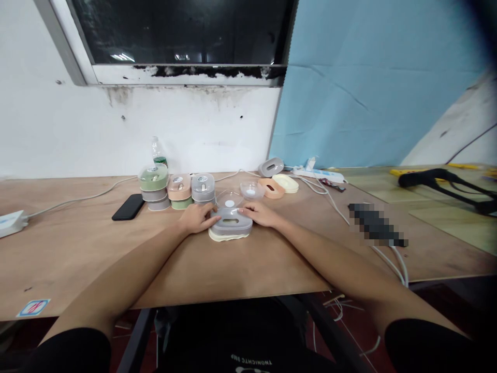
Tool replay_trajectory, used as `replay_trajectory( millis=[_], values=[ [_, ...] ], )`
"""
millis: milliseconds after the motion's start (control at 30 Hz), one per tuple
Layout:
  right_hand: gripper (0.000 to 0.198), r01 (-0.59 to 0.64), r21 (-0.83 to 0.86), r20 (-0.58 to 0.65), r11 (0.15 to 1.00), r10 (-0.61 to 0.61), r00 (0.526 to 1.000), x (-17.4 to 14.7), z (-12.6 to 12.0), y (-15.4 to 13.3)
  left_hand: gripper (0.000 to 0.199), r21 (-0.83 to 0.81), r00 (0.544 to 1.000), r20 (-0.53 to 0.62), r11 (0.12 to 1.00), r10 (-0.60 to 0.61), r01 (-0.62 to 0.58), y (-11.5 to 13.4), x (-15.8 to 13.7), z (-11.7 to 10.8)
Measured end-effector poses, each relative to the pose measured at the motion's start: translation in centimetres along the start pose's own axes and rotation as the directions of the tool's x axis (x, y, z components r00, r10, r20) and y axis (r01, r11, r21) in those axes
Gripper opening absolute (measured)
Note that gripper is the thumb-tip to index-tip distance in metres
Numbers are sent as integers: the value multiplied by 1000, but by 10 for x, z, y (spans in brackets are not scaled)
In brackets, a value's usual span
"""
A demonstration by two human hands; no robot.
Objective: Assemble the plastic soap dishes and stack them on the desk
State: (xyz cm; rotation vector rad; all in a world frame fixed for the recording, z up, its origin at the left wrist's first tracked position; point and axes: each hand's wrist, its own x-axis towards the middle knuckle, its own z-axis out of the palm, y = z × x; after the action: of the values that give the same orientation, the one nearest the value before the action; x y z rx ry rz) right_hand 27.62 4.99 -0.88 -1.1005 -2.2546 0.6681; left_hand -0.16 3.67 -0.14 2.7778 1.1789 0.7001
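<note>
Left hand (198,217), right hand (259,213) touch gray box (232,224); grip hard to judge.

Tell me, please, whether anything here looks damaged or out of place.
The lower window frame looks worn, with dark patches breaking its white coating, and the wall below is stained. On the table, the cream edge beneath the grey box looks wavy, though that may be image distortion. I see nothing spilled.

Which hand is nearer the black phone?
Left. The left hand is right of the phone; the right hand is farther right, at the right end of the grey container.
</note>
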Motion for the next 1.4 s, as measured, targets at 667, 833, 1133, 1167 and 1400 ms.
replay_trajectory(
  millis=[667,833,1133,1167,1400],
  values=[
    [40,54,46,-34,997,-53,998,1,8,1,63,-140,981,70,975,182,-171,-9,0,2],
    [38,62,-25,-23,998,-63,998,2,7,6,62,-110,969,106,971,223,-212,-6,1,1],
    [45,-27,-153,-176,988,0,984,6,4,18,52,-82,982,85,983,168,-162,-9,4,9],
    [44,-37,-165,-188,986,6,982,9,3,22,52,-78,985,76,986,152,-146,-10,4,10],
    [26,-36,-316,-151,948,-13,988,16,-2,38,50,-95,993,67,992,95,-89,-13,4,10]
  ],
)
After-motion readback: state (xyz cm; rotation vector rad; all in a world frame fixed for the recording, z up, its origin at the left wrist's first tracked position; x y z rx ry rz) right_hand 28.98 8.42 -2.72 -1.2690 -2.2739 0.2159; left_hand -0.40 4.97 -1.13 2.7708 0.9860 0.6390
